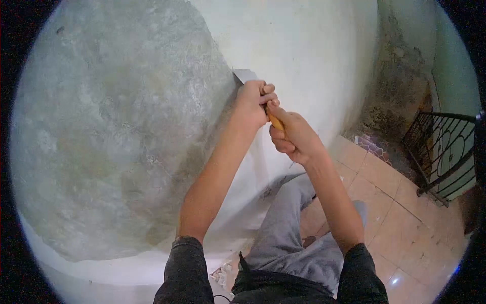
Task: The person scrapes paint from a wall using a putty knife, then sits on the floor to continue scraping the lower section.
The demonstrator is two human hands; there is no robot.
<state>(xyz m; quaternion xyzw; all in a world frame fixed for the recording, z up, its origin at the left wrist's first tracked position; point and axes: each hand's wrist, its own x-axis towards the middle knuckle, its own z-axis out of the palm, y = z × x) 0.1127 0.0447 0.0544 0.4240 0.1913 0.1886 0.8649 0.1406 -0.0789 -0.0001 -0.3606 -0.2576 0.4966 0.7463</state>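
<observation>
Both hands [273, 124] grip orange-handled scraper [246, 76], flat metal blade on rough wall [116, 126].

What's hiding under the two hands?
Under the left hand goes the flat grey metal scraper blade, pressed to the wall where white paint meets bare grey plaster. The right hand covers the orange handle; most of it is hidden.

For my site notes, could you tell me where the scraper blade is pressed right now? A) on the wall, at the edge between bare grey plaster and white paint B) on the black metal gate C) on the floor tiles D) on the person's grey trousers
A: both hands, left and right, hold the scraper with its blade against the wall, where grey plaster meets white paint.
</observation>
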